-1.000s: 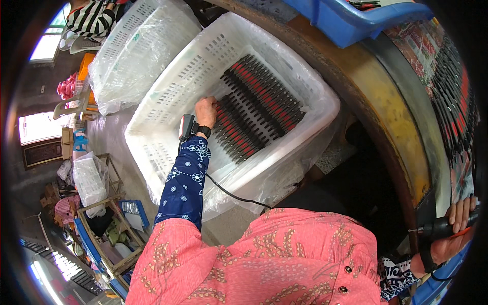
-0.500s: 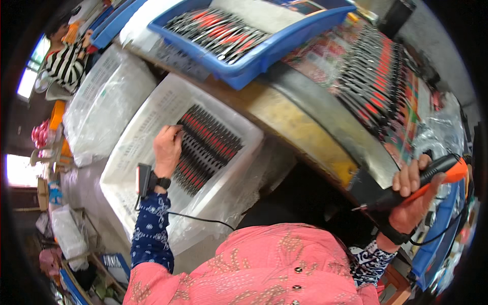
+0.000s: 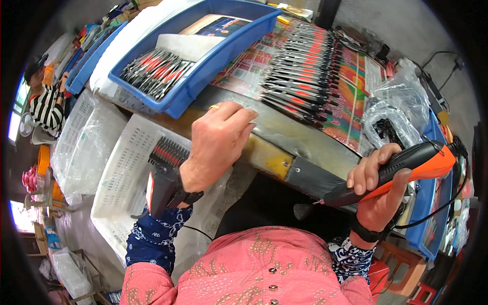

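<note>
My right hand (image 3: 378, 190) grips an orange-and-black electric screwdriver (image 3: 401, 170), its thin bit pointing left past the table's edge. My left hand (image 3: 218, 142) hovers over the table's front edge, fingers curled together, and nothing shows sticking out of them. Below it stands a white plastic basket (image 3: 114, 175), where a stack of black-and-red pieces (image 3: 168, 151) lies partly hidden behind my left hand and wrist. On the table, a long row of slender black-and-red pen-like tools (image 3: 300, 71) with silvery ends lies side by side.
A blue tray (image 3: 185, 99) with more such tools rests on the table's left. Clear plastic bags (image 3: 399, 96) lie at the right, beside another blue bin (image 3: 424, 223). A plastic-covered basket (image 3: 84, 152) stands at the left. A person in stripes (image 3: 47, 112) sits farther off.
My left hand has risen out of the white basket and moved right, to the table's edge. The screwdriver stays in my right hand. The whole view has shifted.
</note>
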The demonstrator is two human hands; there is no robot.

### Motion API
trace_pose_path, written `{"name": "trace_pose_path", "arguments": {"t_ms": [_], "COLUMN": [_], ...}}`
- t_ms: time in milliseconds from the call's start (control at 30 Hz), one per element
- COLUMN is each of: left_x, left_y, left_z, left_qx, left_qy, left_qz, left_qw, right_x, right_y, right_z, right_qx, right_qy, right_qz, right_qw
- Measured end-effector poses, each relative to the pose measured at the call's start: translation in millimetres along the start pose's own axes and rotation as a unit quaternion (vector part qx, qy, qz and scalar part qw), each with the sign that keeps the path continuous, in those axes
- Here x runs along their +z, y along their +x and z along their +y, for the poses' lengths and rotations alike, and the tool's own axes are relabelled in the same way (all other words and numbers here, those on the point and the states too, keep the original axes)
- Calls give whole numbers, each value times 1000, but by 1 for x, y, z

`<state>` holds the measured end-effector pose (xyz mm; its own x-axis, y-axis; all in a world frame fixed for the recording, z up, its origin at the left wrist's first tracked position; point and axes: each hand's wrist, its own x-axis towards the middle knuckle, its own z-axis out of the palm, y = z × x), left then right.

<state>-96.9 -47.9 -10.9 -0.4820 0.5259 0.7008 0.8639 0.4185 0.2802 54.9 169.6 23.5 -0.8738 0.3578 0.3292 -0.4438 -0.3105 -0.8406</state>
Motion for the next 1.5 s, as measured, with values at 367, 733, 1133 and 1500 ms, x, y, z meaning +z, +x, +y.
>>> {"name": "trace_pose_path", "arguments": {"t_ms": [367,733,1133,1500], "left_x": [68,95,86,32], "left_y": [63,76,77,16], "left_z": [20,21,22,78], "left_qx": [52,70,72,-226], "left_qy": [16,46,2,-374], "left_qz": [-13,-36,44,-62], "left_qw": [998,996,996,897], "right_x": [-16,-24,-20,-10], "right_y": [-7,-8,-12,-18], "right_z": [-9,-13,-20,-23], "right_qx": [-18,-20,-35,-72], "right_qy": [10,24,25,-13], "right_qz": [10,17,22,-21], "right_qw": [1000,999,999,997]}}
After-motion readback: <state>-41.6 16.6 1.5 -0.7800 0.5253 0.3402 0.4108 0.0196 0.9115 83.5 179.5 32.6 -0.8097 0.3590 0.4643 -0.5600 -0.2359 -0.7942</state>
